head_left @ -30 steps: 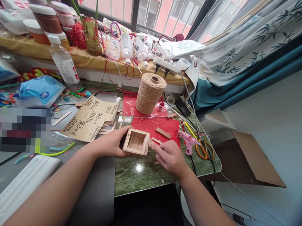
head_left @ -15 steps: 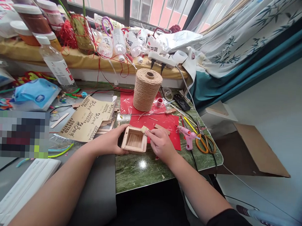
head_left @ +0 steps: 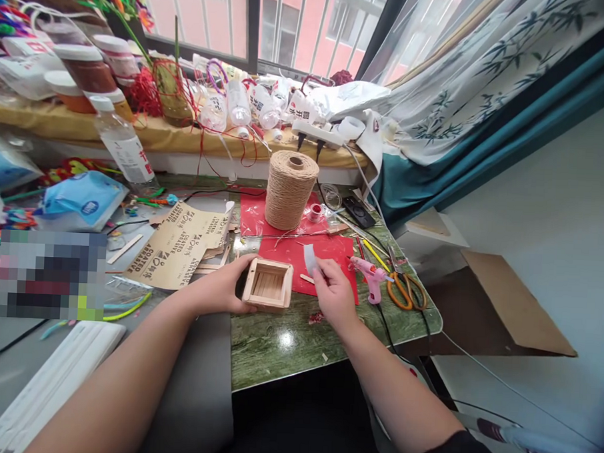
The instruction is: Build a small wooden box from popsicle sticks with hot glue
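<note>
My left hand is closed around the left side of a small box made of wooden craft sticks, its open top turned toward me. The box is held just above the table, and its slatted inside shows. Apart from it on the right, my right hand pinches a small strip of sandpaper between thumb and fingers. The strip stands up with a pale grey face showing. Beyond the hands lies a red sheet, with a short wooden stick near the right fingertips.
Behind the box stands a big twine spool. A sandpaper sheet lies to the left. On the right are a pink glue gun, orange-handled scissors and a black phone. Bottles and jars crowd the sill.
My right hand has moved right, away from the box's rim, with the sandpaper strip, which now shows its grey face. My left hand still holds the box in nearly the same place.
</note>
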Demonstrator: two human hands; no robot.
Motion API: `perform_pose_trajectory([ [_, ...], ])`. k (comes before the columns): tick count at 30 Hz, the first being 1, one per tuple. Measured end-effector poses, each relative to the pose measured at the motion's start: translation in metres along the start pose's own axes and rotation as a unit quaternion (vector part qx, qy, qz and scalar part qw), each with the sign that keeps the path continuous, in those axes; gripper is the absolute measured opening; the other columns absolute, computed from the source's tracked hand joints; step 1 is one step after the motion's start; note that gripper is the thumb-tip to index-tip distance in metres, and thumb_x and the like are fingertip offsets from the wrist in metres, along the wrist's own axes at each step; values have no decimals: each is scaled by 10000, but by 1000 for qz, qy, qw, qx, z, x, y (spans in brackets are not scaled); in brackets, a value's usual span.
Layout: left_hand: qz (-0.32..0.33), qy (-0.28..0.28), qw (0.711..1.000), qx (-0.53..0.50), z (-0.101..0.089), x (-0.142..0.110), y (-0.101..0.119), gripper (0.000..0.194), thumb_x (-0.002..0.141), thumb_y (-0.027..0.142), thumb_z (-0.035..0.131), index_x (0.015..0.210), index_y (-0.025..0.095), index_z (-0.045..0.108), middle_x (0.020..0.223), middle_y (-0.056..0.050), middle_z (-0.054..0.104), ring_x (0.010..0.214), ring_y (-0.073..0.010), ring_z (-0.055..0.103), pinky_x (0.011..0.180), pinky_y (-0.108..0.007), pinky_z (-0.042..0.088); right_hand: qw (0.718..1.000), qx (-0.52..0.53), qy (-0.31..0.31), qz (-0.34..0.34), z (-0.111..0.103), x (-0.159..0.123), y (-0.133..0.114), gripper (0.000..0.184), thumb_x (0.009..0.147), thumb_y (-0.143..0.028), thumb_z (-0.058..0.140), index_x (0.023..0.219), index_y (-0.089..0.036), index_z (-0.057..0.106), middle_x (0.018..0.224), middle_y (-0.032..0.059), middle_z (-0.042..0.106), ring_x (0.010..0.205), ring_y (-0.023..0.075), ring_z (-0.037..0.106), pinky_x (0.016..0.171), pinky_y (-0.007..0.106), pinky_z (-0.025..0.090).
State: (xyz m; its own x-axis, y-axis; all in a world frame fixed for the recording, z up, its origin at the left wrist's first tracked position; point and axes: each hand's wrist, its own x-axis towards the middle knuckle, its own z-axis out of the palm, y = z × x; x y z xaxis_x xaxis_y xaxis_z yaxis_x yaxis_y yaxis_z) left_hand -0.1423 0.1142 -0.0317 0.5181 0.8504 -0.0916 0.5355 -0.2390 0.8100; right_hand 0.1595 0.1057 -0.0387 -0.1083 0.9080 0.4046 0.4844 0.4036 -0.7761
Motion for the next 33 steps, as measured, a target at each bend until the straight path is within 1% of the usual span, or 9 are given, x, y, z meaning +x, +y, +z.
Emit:
perform_pose_trajectory([
  [2, 7, 1, 1000, -2, 0, 0, -1, 1068, 643, 385, 908, 1557, 287, 366, 1469, -117, 617, 1333, -354, 621, 1119, -467, 503, 994, -61, -51, -72, -1, 1, -3, 383, 1066, -215, 502, 1403, -228, 683, 1082, 99, 678, 1033, 241, 632, 963, 420, 520],
  [6, 6, 9, 1000, -1, 1, 0, -1, 1072, 640, 414, 911, 1558, 287, 371, 1495, -132, 592, 1350, -364, 605, 1133, -485, 485, 953, -204, -125, -188, 5, 3, 0, 455, 1039, -114, 453, 1436, -209, 656, 1045, 119, 684, 991, 265, 598, 902, 442, 500],
  [10, 10, 13, 1000, -4, 1, 0, -1, 1092, 631, 428, 917, 1565, 279, 370, 1509, -137, 583, 1353, -360, 604, 1136, -473, 478, 932, -240, -155, -221, 8, 5, 5, 477, 1040, -94, 427, 1479, -160, 600, 1066, 134, 695, 987, 274, 593, 885, 441, 509],
  [17, 7, 10, 1000, -15, 0, 0, 2, 1073, 637, 480, 917, 1548, 274, 390, 1488, -137, 608, 1343, -359, 619, 1127, -469, 489, 901, -293, -194, -254, 0, 12, -2, 412, 1055, -102, 421, 1408, -139, 632, 1056, 132, 704, 974, 278, 585, 844, 434, 490],
  [21, 6, 9, 1000, -13, 0, -1, 5, 1063, 645, 479, 915, 1548, 277, 389, 1482, -130, 615, 1332, -355, 628, 1108, -462, 502, 859, -376, -227, -263, 3, 16, -19, 327, 1000, -63, 482, 1225, -106, 717, 1004, 153, 691, 872, 289, 544, 776, 447, 456],
  [24, 13, 6, 1000, -23, -1, -2, 9, 1011, 666, 445, 903, 1529, 266, 409, 1422, -122, 654, 1283, -348, 656, 1075, -449, 521, 845, -395, -254, -256, 7, 22, -35, 229, 948, -52, 569, 1043, -139, 759, 952, 152, 667, 857, 295, 543, 793, 461, 457],
  [28, 20, 16, 999, -32, -2, -3, 10, 1000, 634, 381, 905, 1512, 260, 441, 1398, -111, 668, 1275, -350, 657, 1084, -450, 520, 859, -369, -279, -221, 2, 32, -43, 209, 908, -22, 603, 982, -133, 765, 913, 138, 654, 854, 280, 571, 801, 443, 487],
  [31, 25, 22, 999, -36, -1, -5, 5, 1030, 613, 382, 912, 1520, 263, 440, 1438, -120, 647, 1308, -365, 638, 1104, -468, 510, 904, -246, -300, -181, -11, 39, -37, 322, 961, -27, 537, 1151, -165, 757, 944, 87, 644, 864, 222, 608, 796, 361, 530],
  [33, 33, 30, 998, -39, 0, -5, 0, 1048, 597, 390, 922, 1520, 266, 442, 1449, -125, 641, 1310, -373, 637, 1105, -478, 506, 934, -176, -265, -161, -16, 42, -32, 406, 1012, -60, 481, 1323, -198, 702, 974, 68, 624, 881, 201, 619, 821, 343, 552],
])
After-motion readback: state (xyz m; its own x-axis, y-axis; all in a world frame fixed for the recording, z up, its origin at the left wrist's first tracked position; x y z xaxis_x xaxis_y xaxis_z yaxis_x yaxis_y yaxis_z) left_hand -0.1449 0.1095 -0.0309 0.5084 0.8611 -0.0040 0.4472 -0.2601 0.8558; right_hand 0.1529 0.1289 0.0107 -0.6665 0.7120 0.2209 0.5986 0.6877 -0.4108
